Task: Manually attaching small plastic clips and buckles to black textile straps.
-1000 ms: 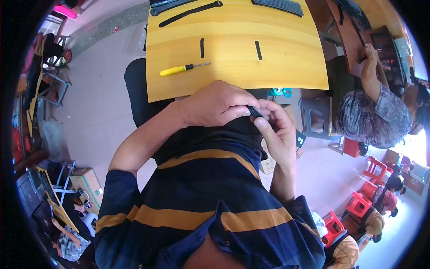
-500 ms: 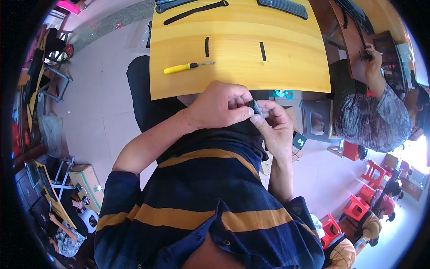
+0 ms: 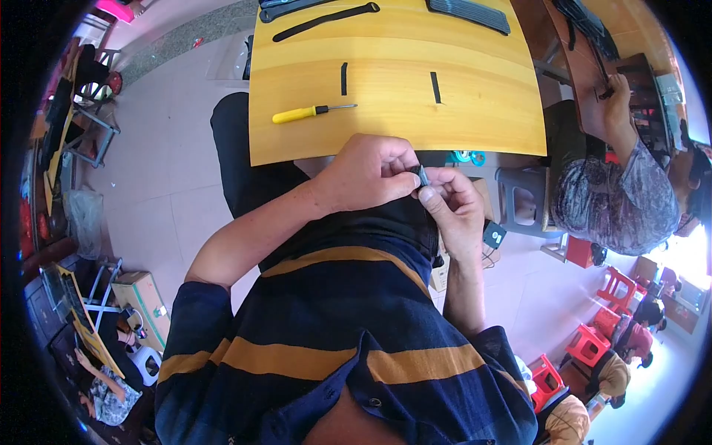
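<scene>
Just off the near edge of the yellow wooden table, my two hands meet in front of my lap. Between their fingertips is a small dark strip with a grey-blue sheen, mostly hidden by the fingers. My left hand is closed, pinching the strip between thumb and curled fingers. My right hand grips it from the other side with thumb and forefinger. A yellow-handled screwdriver lies on the table beyond my left hand. Two short black strips are farther back on the tabletop, set apart from each other.
A long black strap with a ringed end lies at the table's far left. A stack of dark straps is at the far right. To the right, a co-worker handles something dark at another table, beside a grey stool.
My hands stay together at nearly the same spot. The strip between my fingertips has tilted a little more upright, and my right fingers have shifted slightly.
</scene>
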Tool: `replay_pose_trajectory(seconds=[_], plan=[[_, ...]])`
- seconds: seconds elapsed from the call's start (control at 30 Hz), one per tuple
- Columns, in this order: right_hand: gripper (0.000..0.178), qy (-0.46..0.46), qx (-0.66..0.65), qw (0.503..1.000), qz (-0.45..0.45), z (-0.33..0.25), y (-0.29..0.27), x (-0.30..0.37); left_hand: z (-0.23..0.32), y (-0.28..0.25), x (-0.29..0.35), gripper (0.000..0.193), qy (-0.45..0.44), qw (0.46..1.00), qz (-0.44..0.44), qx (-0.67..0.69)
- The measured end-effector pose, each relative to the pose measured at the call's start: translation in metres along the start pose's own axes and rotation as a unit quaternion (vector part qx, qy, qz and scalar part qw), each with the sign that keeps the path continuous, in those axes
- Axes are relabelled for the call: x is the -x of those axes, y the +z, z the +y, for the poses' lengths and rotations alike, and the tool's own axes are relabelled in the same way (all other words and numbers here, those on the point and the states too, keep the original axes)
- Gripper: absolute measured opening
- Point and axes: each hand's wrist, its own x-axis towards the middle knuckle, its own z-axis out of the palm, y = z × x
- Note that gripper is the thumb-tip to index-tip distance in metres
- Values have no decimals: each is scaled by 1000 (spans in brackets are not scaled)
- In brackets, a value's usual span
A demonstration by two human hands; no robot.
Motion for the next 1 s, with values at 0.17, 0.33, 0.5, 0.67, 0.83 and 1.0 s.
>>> replay_pose_trajectory(seconds=[0.17,0.33,0.5,0.67,0.83,1.0], plan=[[24,-15,-21,999,-23,5,-2,-2,2,-2,0,9,-4,1000,-3,-19],[27,-41,-25,999,-18,3,4,-2,14,-1,4,11,42,997,15,-70],[23,-45,5,999,-3,2,4,-2,11,0,5,16,194,947,56,-249],[17,-74,40,996,-3,6,-2,2,15,7,8,17,230,939,65,-248],[13,-101,-4,995,-10,6,2,3,13,3,8,21,226,948,42,-222],[22,-45,-31,998,-45,3,-9,2,8,-5,7,25,179,978,-38,-100]])
